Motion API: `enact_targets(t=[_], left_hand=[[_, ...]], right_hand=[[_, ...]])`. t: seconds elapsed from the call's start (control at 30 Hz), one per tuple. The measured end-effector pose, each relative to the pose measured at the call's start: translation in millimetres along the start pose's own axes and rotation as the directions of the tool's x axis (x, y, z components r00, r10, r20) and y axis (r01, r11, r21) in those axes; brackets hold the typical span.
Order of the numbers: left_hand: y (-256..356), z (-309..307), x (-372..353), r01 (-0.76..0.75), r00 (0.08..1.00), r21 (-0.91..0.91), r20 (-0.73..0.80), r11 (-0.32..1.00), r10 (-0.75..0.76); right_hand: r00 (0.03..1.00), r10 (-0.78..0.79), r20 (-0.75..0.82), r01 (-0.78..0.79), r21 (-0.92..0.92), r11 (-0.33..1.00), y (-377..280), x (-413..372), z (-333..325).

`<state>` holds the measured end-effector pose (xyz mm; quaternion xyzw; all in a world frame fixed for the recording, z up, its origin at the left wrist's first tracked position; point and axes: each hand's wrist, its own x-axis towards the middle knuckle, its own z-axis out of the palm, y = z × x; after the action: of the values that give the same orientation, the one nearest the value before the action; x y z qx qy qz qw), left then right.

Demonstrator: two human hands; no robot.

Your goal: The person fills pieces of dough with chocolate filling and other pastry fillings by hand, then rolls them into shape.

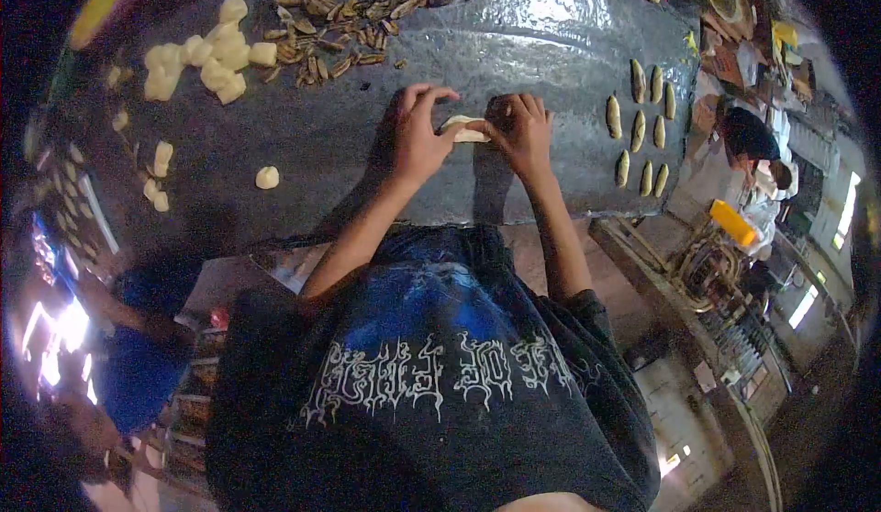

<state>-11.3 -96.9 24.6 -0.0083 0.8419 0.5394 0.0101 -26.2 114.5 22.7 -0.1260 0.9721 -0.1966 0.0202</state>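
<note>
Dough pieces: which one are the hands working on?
The flattened piece, with the left hand and right hand at its ends. The lone round ball has no hand on it.

Room to pass lies between right grip (526, 134) and shaped rolls (636, 130); dark pieces (323, 3) obstruct beyond left grip (420, 145)

The person at the lower left (138, 356) is blurred; the bench's (340, 159) top is cut off by the frame.

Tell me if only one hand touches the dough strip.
No, the left hand and right hand both touch the dough strip, one at each end.
</note>
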Motion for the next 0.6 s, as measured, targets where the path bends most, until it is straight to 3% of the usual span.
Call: enact_targets(t=[0.03, 0.13, 0.2, 0.23, 0.27, 0.33, 0.4, 0.53, 0.6], left_hand=[[-2.6, -1.0, 1.1, 0.027, 1.0, -0.024, -0.001, 0.999, -0.027], [-1.5, 0.8, 4.5, 0.054, 0.997, -0.052, -0.054, 0.997, -0.057], [1.3, -4.3, 2.7, 0.154, 0.987, -0.137, -0.028, 0.979, -0.159], [-2.3, -4.1, -0.6, 0.138, 0.988, -0.135, -0.047, 0.981, -0.145], [-6.7, -3.6, -2.0, 0.121, 0.989, -0.131, -0.07, 0.984, -0.131], [-1.4, -5.0, -8.9, 0.099, 0.985, -0.11, -0.13, 0.989, -0.113], [15.4, -11.9, -17.6, 0.098, 0.975, -0.077, -0.191, 0.992, -0.111], [23.7, -10.7, -40.6, 0.073, 0.911, -0.072, -0.402, 0.995, -0.096], [29.6, -8.7, -51.3, 0.037, 0.839, 0.045, -0.544, 0.998, -0.007]], right_hand=[[1.0, -0.009, 0.026, 0.01, -0.024, 1.0, -1.3, 3.9, -5.1], [0.865, 0.168, 0.472, -0.256, 0.128, 0.958, 0.8, 36.5, -29.6], [0.896, 0.195, 0.4, -0.357, 0.385, 0.851, 8.0, 75.2, -48.8], [0.991, 0.081, 0.109, -0.109, 0.281, 0.954, 17.0, 95.1, -48.8], [0.98, -0.101, -0.174, 0.121, 0.112, 0.986, 28.0, 121.3, -45.7], [0.843, -0.449, -0.296, 0.382, -0.258, 0.887, 55.5, 192.6, -36.2], [0.802, -0.593, -0.074, 0.477, -0.519, 0.709, 86.4, 232.0, -30.2], [0.801, -0.567, 0.193, 0.582, -0.469, 0.664, 118.0, 232.3, -29.8], [0.89, -0.445, 0.096, 0.455, -0.185, 0.871, 101.4, 168.4, -43.0]])
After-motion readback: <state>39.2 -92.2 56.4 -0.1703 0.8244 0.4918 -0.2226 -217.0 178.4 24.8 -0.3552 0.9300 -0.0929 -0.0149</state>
